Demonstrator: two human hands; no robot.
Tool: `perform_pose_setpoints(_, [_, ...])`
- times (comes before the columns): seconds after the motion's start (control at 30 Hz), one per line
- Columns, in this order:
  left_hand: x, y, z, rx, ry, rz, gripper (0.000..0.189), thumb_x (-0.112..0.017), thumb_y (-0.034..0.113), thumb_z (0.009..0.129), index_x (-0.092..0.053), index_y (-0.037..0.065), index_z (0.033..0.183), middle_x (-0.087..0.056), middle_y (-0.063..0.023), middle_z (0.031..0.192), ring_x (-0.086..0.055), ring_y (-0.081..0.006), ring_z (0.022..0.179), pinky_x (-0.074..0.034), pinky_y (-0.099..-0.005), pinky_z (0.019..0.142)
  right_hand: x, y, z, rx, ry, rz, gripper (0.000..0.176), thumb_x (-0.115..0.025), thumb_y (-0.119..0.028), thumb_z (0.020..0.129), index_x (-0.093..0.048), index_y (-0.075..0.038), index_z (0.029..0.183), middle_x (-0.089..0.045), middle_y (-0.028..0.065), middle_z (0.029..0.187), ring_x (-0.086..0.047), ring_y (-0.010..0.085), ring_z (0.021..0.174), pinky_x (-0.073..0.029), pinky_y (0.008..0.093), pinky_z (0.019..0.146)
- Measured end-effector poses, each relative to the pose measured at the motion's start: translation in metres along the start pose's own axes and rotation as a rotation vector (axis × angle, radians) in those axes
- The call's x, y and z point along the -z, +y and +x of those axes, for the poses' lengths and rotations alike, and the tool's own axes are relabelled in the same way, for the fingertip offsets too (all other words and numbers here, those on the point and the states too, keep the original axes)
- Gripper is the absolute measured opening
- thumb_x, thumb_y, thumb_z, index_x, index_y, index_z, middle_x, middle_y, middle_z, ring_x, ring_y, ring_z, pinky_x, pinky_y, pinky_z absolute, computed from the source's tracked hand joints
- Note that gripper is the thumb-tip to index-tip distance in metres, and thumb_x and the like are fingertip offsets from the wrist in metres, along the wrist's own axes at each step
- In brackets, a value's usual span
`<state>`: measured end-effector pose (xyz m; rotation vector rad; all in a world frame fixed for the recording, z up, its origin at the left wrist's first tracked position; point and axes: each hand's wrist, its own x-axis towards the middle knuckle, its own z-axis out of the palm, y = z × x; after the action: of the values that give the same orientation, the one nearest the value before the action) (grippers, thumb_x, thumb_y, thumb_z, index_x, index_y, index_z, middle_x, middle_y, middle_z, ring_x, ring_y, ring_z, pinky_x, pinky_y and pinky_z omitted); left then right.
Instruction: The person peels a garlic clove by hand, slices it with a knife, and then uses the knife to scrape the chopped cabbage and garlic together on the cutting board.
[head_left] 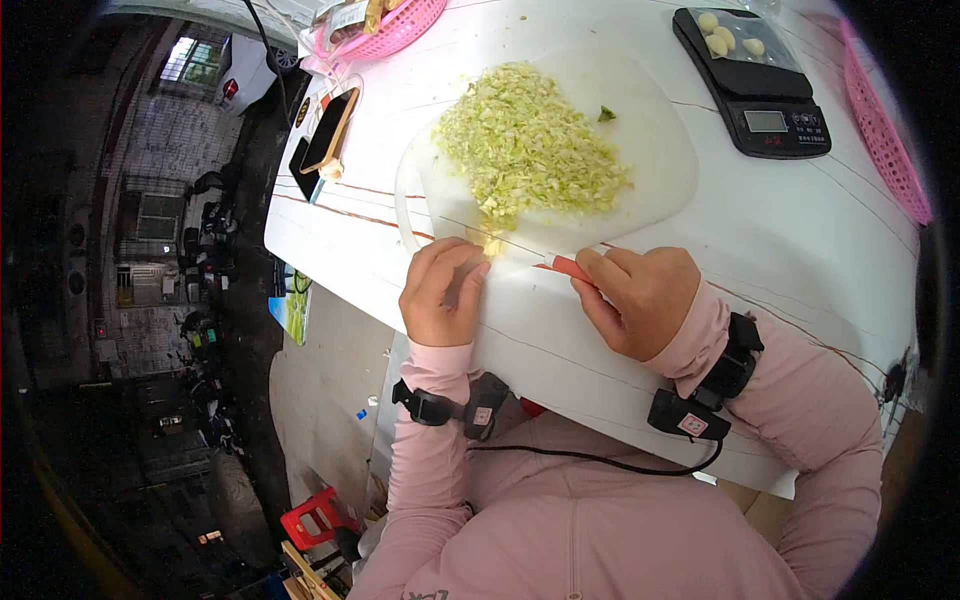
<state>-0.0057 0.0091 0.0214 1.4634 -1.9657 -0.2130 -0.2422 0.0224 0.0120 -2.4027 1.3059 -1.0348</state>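
Note:
My right hand (640, 295) is closed around the red handle of a knife (572, 267). The thin blade points left over the near edge of a white cutting board (655, 120). At its tip side, my left hand (442, 292) has its fingers curled, fingertips and thumb at a small pale yellow piece (492, 244). This piece lies close under the blade, partly covered by the fingers. Just beyond both hands, a large heap of finely chopped pale green cabbage (535, 145) covers much of the board. A dark green scrap (606, 114) lies right of the heap.
A black kitchen scale (768, 125) with a bag of peeled garlic cloves (728, 40) on it stands back right, beside a pink basket (885, 130). Two phones (330, 130) lie at the left. Another pink basket (400, 30) is at the back. A cable (600, 458) links both wrist straps.

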Motion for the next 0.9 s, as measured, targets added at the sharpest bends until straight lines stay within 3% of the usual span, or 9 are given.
perform_pose_setpoints(0.3, [-0.0026, 0.0010, 0.0070, 0.082, -0.032, -0.061, 0.011, -0.071, -0.003, 0.082, -0.069, -0.001, 0.093, -0.069, -0.0119, 0.094, -0.066, -0.0237, 0.088, -0.052, -0.0309, 0.081, -0.0038, -0.0033, 0.0000, 0.026, -0.093, -0.134, 0.015, -0.063, -0.017, 0.090, -0.056, -0.008, 0.080, -0.059, 0.0081, 0.065, -0.058, 0.0262, 0.048, -0.044, 0.0379, 0.043])
perform_pose_setpoints(0.7, [-0.0022, 0.0016, 0.0087, 0.078, -0.043, -0.109, 0.014, -0.072, -0.005, 0.081, -0.068, -0.001, 0.094, -0.067, -0.0118, 0.095, -0.064, -0.0209, 0.087, -0.053, -0.0289, 0.080, -0.0029, 0.0002, -0.0008, 0.053, 0.077, -0.002, 0.019, -0.069, -0.019, 0.086, -0.054, -0.010, 0.078, -0.051, 0.0050, 0.058, -0.053, 0.0251, 0.046, -0.040, 0.0366, 0.042])
perform_pose_setpoints(0.77, [-0.0029, 0.0026, 0.0093, 0.072, -0.039, -0.068, 0.012, -0.073, -0.004, 0.081, -0.069, -0.002, 0.092, -0.067, -0.0121, 0.093, -0.064, -0.0213, 0.086, -0.052, -0.0293, 0.079, -0.0002, 0.0001, -0.0018, 0.037, -0.004, 0.015, 0.015, -0.071, -0.011, 0.083, -0.062, -0.006, 0.093, -0.055, 0.0066, 0.065, -0.054, 0.0268, 0.049, -0.040, 0.0370, 0.045])
perform_pose_setpoints(0.9, [-0.0019, 0.0005, 0.0104, 0.086, -0.046, -0.058, 0.011, -0.073, -0.003, 0.080, -0.069, -0.002, 0.090, -0.068, -0.0117, 0.090, -0.065, -0.0218, 0.085, -0.052, -0.0296, 0.078, -0.0014, -0.0025, -0.0018, 0.036, -0.035, -0.014, 0.014, -0.070, -0.014, 0.084, -0.062, -0.007, 0.094, -0.055, 0.0059, 0.065, -0.054, 0.0261, 0.049, -0.040, 0.0369, 0.045])
